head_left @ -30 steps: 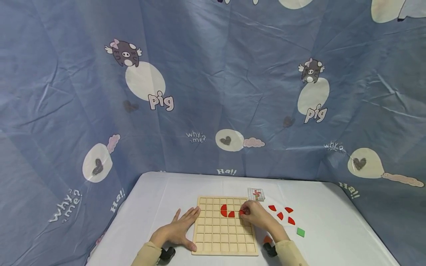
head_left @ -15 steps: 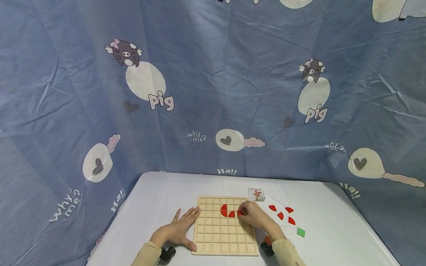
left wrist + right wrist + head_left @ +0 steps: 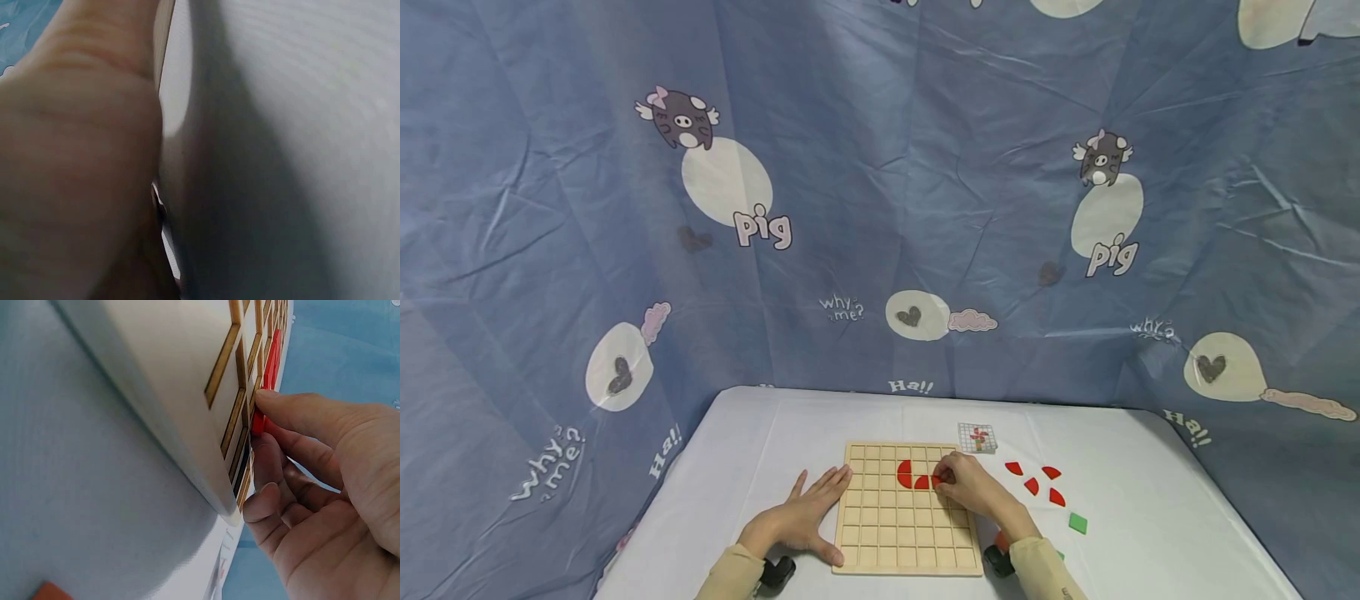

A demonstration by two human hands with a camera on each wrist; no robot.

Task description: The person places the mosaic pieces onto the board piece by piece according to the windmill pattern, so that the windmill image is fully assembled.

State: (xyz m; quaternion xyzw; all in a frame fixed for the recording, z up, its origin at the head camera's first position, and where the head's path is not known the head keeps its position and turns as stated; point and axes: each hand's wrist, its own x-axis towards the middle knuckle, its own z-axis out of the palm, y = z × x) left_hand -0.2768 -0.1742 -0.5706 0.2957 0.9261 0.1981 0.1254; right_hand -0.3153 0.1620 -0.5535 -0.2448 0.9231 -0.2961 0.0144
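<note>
A wooden grid board (image 3: 887, 536) lies on the white table. My left hand (image 3: 805, 521) rests with spread fingers along the board's left edge, fingertips and thumb touching its rim. Over the upper right part of the board, my right hand (image 3: 972, 490) pinches a red quarter-circle piece (image 3: 257, 422) between thumb and fingers, low against the grid. Just left of that piece sit other red quarter-circle pieces (image 3: 922, 483) in the cells. In the left wrist view, the hand fills the left side and the board is mostly hidden.
Several loose red pieces (image 3: 1032, 486) lie right of the board, with a green piece (image 3: 1078, 523) nearer the front. An orange piece (image 3: 1002, 541) is partly covered by the right wrist. A picture card (image 3: 977, 437) lies behind the board's right corner.
My right hand has shifted slightly left across the board with the red quarter-circle piece, closer to the other red pieces. My left hand has stayed in place.
</note>
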